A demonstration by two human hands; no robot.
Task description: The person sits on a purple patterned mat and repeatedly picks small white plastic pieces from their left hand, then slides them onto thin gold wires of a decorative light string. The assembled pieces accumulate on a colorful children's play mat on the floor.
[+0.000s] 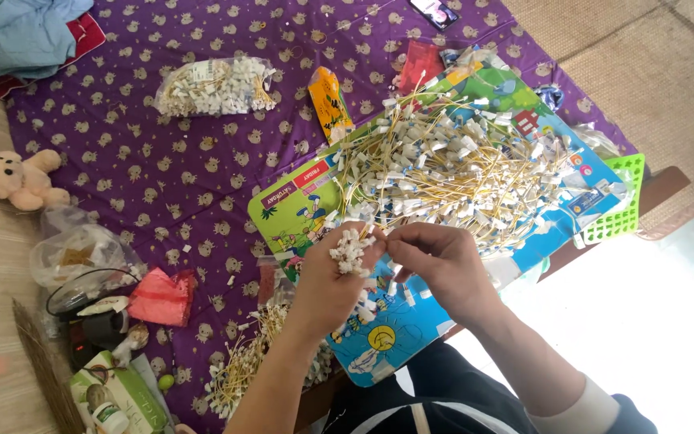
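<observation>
Left hand (332,277): closed around a bunch of tagged wires (353,250), white tag ends up and fanned at the top, yellow wire lengths running down through the fist.
Right hand (437,261): fingertips pinched at the bunch's top, on one small tag.
Loose pile (451,165): many more tagged wires, lying every way across the colourful board (395,333), just beyond the hands.
Finished heap (242,366): wires lying on the purple cloth (162,169) near the left forearm.
Packages: clear bag of white pieces (214,87) far left; orange packet (329,103) standing slantwise beside the board; red pouch (161,297) at the left; green basket (616,201) at the board's right edge.
</observation>
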